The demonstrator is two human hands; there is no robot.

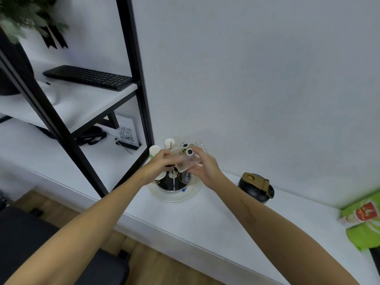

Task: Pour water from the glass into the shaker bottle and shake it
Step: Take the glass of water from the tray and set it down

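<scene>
Left hand (162, 161) and right hand (202, 164) meet over a round white tray (174, 197) at the far edge of the desk (205, 223), both closed on a clear glass (188, 164) held tilted between them. Fingers of each hand curl round its sides; blur hides whether it holds water. Beneath, cups and a dark shiny centre sit on the tray. Shaker bottle (256, 187), black with tan flip lid, stands on the desk to the right, apart from the hands. Green packet (364, 221) at far right edge. Keyboard (88, 77) on the left shelf.
</scene>
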